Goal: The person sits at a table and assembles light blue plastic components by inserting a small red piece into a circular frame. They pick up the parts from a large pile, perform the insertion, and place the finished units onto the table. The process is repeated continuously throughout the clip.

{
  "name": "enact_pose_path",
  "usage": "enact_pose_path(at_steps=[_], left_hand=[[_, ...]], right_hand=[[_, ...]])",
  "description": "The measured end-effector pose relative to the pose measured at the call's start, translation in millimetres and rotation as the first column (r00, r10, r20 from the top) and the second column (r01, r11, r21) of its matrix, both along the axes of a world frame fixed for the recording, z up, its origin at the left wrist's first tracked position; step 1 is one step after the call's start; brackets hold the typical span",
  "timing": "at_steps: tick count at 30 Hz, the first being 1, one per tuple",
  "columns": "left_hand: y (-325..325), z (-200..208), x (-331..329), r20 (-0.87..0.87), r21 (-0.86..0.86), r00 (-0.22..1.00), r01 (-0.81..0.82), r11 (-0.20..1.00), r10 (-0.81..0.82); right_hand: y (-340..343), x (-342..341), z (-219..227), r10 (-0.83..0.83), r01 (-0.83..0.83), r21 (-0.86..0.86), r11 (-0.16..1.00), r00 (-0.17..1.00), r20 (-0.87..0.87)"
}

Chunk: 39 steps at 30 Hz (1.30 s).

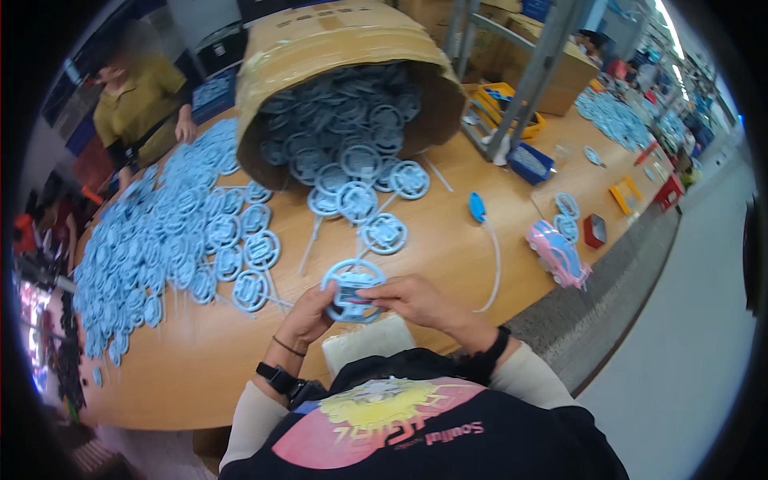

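Two-handed hold

Your left hand and right hand share one light-blue ring-shaped part, each grip closed on it, above the desk; beyond lies a tipped carton of similar parts, with a pile leftward.

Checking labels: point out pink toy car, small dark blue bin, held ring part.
Pink toy car (pixel 559 254), head view: middle of body.
Small dark blue bin (pixel 524 169), head view: front wall.
Held ring part (pixel 349 294), head view: hub.

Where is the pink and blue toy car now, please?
In the head view, the pink and blue toy car is near the right edge of the table, right of the right hand, beside the small red box.
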<state>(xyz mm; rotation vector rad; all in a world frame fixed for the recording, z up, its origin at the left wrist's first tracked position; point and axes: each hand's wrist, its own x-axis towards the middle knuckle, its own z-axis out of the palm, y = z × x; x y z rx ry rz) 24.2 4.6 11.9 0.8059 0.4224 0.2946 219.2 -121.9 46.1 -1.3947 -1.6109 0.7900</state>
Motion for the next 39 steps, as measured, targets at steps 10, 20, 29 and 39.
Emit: enact_pose_path(at_steps=[10, 20, 29, 39], left_hand=[[3, -42, -19, -0.155, -0.073, 0.985, -0.082, 0.994, 0.07], [156, -14, -127, 0.066, -0.103, 0.753, -0.647, 0.755, 0.654], [38, -74, 170, -0.404, 0.913, 0.809, 0.386, 0.132, 0.427], [-39, -117, 139, -0.254, 0.831, 0.904, 0.385, -0.4, 0.343]], right_hand=[[22, -13, -23, 0.099, -0.07, -0.128, 0.989, 0.965, 0.241], [-5, 38, -20, -0.073, 0.044, -0.259, 0.965, 0.992, -0.102], [-28, 77, 1, -0.147, 0.085, -0.229, 0.97, 0.952, -0.268], [-46, 121, -27, -0.079, -0.023, -0.331, 0.943, 0.953, -0.291]])
